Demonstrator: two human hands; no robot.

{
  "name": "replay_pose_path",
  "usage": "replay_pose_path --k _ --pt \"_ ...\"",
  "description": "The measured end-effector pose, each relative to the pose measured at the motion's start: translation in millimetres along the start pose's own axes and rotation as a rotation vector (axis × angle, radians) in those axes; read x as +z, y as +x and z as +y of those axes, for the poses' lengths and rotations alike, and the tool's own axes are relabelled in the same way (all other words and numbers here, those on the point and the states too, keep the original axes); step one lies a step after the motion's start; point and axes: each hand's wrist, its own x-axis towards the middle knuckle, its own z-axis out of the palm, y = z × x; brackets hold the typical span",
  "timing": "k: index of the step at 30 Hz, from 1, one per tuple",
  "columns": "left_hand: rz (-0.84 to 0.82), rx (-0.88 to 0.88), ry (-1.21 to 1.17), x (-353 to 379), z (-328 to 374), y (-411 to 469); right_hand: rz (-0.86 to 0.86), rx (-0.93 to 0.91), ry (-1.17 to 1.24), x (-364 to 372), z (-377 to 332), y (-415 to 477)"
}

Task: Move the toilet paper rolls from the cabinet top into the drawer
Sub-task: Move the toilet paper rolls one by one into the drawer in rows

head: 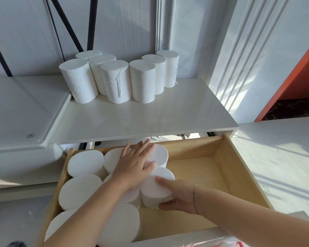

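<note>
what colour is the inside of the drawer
The drawer is light tan wood inside; head view shows it.

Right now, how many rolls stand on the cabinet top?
7 rolls, all upright at the back of the cabinet top: four bunched on the left, three in a slanting row on the right. Another could be hidden behind them.

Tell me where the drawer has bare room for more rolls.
The drawer's right half is bare, from the roll the right hand grips to the right wall. Its left half is packed with rolls; the left hand presses them. The cabinet top's front strip is bare.
</note>
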Motion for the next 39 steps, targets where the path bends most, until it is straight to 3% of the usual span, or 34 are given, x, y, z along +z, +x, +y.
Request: replay_pose_path --k 1,3,5,6,9,12,20,26,31,36,39 --pt "0.0 0.001 0.007 -0.1 -0.2 -0.3 -0.013 0.014 -0.076 -1.8 -2.7 -2.0" --pt "0.006 0.001 0.031 0.0 0.8 -1.2 0.024 -0.012 -0.451 -10.1 -13.6 -5.9" --pt "0.001 -0.003 0.069 0.5 2.8 -2.5 0.185 -0.243 -0.877 -22.5 -34.3 -8.1" --pt "-0.006 -0.008 0.084 1.0 3.6 -2.6 0.306 -0.408 -0.966 -27.2 -50.0 -9.1" --pt "-0.01 -0.011 0.104 1.1 4.4 -1.8 0.576 -0.846 -0.703 -29.7 -109.1 -6.9" --pt "0.018 0.004 0.112 -1.3 5.3 -1.3 0.605 -1.064 -0.534 -18.0 -165.1 18.9" --pt "0.037 0.016 0.067 0.5 3.9 -0.2 0.59 -1.084 -0.37 18.3 -252.2 95.5" --pt "0.055 0.008 0.049 0.9 4.5 0.6 0.673 -1.056 -0.243 40.6 -273.8 117.9" --pt "0.057 0.01 0.045 0.2 3.3 0.6 0.69 -1.076 -0.341 29.3 -262.4 107.1" --pt "0.054 0.004 0.079 2.9 2.4 -0.2 0.564 -1.103 -0.375 -10.1 -212.7 62.0" --pt "0.034 -0.005 0.079 4.1 1.7 0.1 0.308 -1.078 -0.416 -43.6 -177.0 19.6"
